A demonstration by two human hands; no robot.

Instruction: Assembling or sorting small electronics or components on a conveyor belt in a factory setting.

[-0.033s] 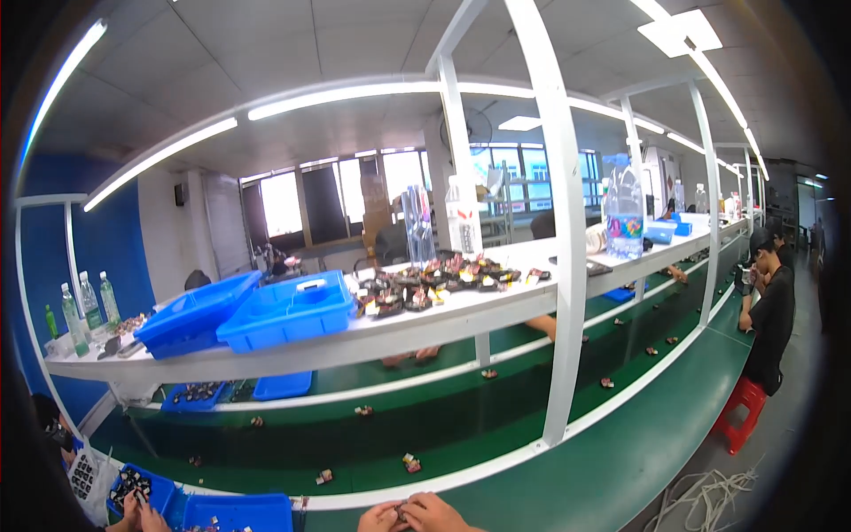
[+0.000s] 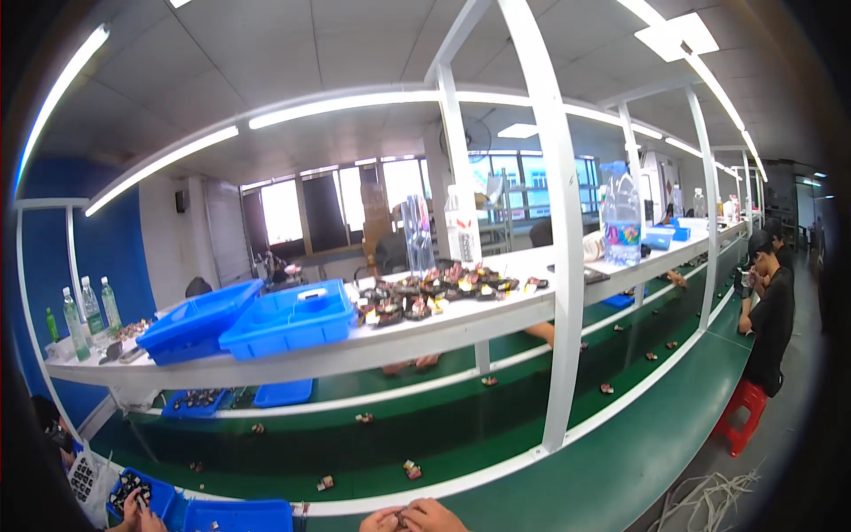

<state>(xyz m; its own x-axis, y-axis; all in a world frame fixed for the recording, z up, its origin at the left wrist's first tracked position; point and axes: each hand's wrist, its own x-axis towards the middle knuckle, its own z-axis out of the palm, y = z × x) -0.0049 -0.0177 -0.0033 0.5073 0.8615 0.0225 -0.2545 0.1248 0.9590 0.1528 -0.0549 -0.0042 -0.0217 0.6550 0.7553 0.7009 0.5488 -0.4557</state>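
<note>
At the lower edge my left hand [image 2: 379,521] and my right hand [image 2: 434,517] meet, fingertips bent together. Pinched between them is a small dark part [image 2: 402,517], mostly covered by the fingers, so its exact kind is hidden. Both hands are by the near white rail of a green conveyor belt [image 2: 292,452]. On the belt beyond them lie a small dark piece with yellow and red bits [image 2: 412,469] and a similar piece with a white bit [image 2: 325,483].
To my left another person's hands [image 2: 142,514] work beside blue trays [image 2: 239,507]. A raised white shelf [image 2: 355,348] carries blue bins [image 2: 288,319], a heap of small dark pieces [image 2: 434,291] and bottles. A white post [image 2: 560,355] rises right of me; a person [image 2: 769,301] is farther right.
The whole view has shifted very slightly. My hands sit a touch lower in the picture, still together around the small dark part.
</note>
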